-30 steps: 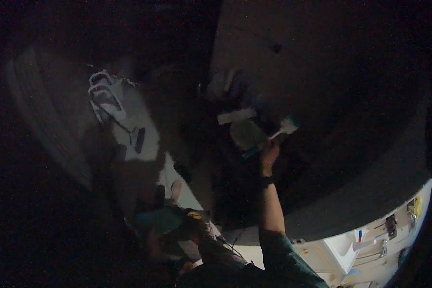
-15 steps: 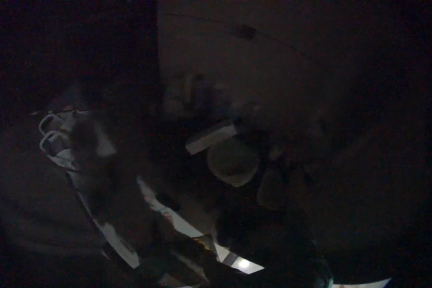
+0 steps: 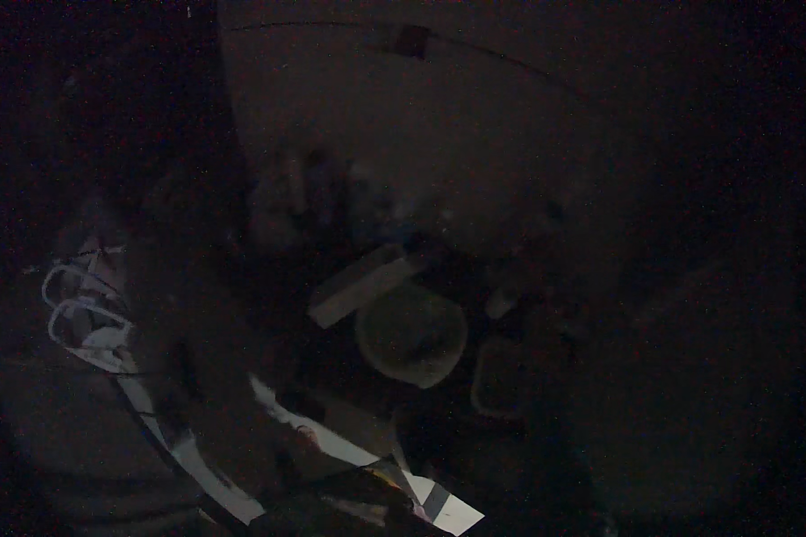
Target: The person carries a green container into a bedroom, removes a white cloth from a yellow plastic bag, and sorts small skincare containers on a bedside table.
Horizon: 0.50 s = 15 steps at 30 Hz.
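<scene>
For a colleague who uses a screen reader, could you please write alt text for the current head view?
A very dark scene, with neither hand discernible: a pale oblong block beside a dim rounded shape, with pale loops at left and a bright patch at the lower edge.

Severely underexposed, with grainy colour noise throughout. Brightest area: a white patch (image 3: 461, 517) at the lower edge. Outlines soft; detail in deep shadow unreadable; corners near black; fisheye curvature evident.
</scene>
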{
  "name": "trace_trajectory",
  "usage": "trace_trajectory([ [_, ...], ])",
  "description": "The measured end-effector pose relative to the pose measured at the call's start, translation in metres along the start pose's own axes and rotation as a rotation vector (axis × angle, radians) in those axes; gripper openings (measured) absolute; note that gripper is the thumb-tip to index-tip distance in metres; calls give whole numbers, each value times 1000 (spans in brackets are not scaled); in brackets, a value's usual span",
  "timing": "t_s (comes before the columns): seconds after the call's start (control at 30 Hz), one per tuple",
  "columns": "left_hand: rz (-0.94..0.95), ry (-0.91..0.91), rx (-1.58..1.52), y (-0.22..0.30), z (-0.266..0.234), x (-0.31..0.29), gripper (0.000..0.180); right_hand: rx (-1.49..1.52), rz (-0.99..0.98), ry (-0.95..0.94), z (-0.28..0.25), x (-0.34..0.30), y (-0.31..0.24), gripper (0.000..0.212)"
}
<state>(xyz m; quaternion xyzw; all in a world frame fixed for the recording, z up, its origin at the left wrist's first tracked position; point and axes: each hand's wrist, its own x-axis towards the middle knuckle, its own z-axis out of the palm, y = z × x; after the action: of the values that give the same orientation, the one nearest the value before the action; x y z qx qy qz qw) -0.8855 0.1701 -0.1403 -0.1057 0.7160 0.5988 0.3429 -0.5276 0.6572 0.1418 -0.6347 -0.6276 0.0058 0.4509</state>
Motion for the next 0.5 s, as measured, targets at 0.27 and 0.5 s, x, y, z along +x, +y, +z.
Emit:
trace_trajectory([
  [0.27,-10,18,26,5,16,-10,53,7,24,-39,3,16,18,51],
  [0.5,-11,30,21,13,8,-32,56,408,-52,-236,-21,-40,-42,55],
])
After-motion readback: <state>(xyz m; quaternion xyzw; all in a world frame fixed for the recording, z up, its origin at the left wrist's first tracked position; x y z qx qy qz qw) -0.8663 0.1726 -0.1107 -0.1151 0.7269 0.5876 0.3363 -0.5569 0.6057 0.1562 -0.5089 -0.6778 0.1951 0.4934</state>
